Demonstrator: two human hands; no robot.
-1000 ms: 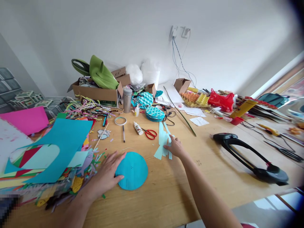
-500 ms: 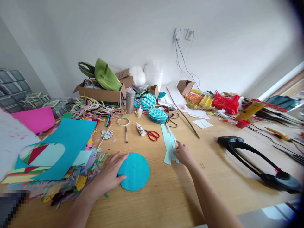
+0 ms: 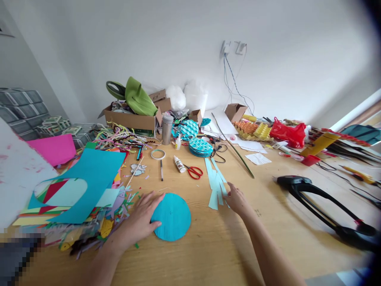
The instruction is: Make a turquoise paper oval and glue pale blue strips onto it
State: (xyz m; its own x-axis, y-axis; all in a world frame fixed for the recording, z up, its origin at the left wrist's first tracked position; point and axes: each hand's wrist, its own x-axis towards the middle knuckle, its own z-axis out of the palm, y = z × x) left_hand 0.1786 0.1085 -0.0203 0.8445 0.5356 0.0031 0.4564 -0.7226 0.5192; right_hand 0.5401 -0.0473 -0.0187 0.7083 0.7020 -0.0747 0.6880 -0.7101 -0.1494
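A round blue disc (image 3: 172, 217) with small dark marks near its middle lies flat on the wooden table. My left hand (image 3: 145, 216) rests at its left edge, fingers spread and thumb on its upper face. To the right, several pale blue paper strips (image 3: 214, 186) lie fanned out and partly overlapping. At their right edge my right hand (image 3: 236, 198) touches them, index finger and thumb slightly apart; its other fingers are mostly hidden. Red-handled scissors (image 3: 195, 172) and a white glue bottle (image 3: 179, 164) lie beyond the disc.
Blue card (image 3: 99, 167) and paper scraps cover the left side. A roll of tape (image 3: 157, 154), a pen (image 3: 161, 171) and a stack of blue textured discs (image 3: 201, 147) sit farther back. A long green stick (image 3: 238, 153) and a black looped frame (image 3: 315, 202) lie rightward.
The pale strips look more fanned apart at the lower end, with my right hand still at their right edge. My left hand stays on the disc. The whole view has shifted slightly.
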